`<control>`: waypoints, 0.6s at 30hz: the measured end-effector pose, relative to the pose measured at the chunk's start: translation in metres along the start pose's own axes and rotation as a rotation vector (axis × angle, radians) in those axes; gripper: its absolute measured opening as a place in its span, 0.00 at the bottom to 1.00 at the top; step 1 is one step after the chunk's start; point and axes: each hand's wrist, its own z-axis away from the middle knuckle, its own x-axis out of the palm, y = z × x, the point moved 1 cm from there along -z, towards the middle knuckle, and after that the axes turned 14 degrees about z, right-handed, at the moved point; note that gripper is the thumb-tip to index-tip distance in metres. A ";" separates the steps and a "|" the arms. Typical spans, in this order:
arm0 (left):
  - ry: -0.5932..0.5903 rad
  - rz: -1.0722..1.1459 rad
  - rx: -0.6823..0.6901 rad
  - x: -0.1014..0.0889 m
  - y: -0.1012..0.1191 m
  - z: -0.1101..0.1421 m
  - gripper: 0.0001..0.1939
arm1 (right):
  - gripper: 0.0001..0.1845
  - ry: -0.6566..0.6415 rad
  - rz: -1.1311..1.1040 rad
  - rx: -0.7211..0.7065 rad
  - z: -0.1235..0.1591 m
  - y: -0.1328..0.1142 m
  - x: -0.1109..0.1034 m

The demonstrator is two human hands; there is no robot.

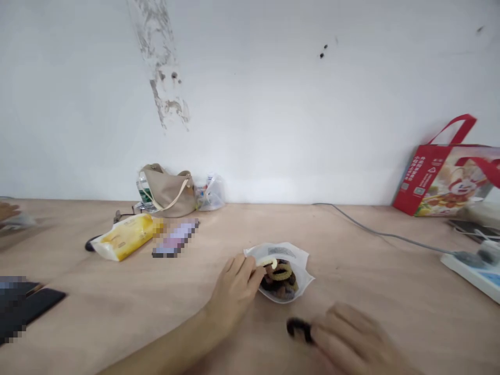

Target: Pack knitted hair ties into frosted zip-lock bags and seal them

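A small white pouch (303, 273) lies open on the table, with several hair ties inside in olive, brown and dark tones. My left hand (236, 284) is closed at the pouch's left edge, fingers bent over its rim. A cream hair tie (270, 262) shows right beside those fingertips; whether they touch it is hard to tell. Nearer to me and to the right, my right hand (347, 338) pinches a dark hair tie (299, 328) that sticks out leftward, curved. Motion blurs this hand, and its lower part is cut off by the frame.
A yellow tissue pack (130, 237) and a phone (175, 239) lie left, before a beige bag (167, 190) and a clear plastic bag (213, 194). Dark devices (31, 310) lie far left. A grey cable (375, 229) leads to a power strip (474, 273) below a red bag (425, 179).
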 end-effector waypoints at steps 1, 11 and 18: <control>-0.006 0.021 -0.026 0.000 -0.001 0.001 0.13 | 0.12 -0.001 0.049 0.000 -0.014 0.007 0.003; -0.119 0.064 -0.049 -0.009 -0.027 0.020 0.12 | 0.10 0.017 0.268 0.084 -0.063 0.044 0.051; -0.108 0.182 -0.056 -0.008 -0.051 -0.002 0.10 | 0.12 -0.168 0.215 0.054 -0.076 0.073 0.040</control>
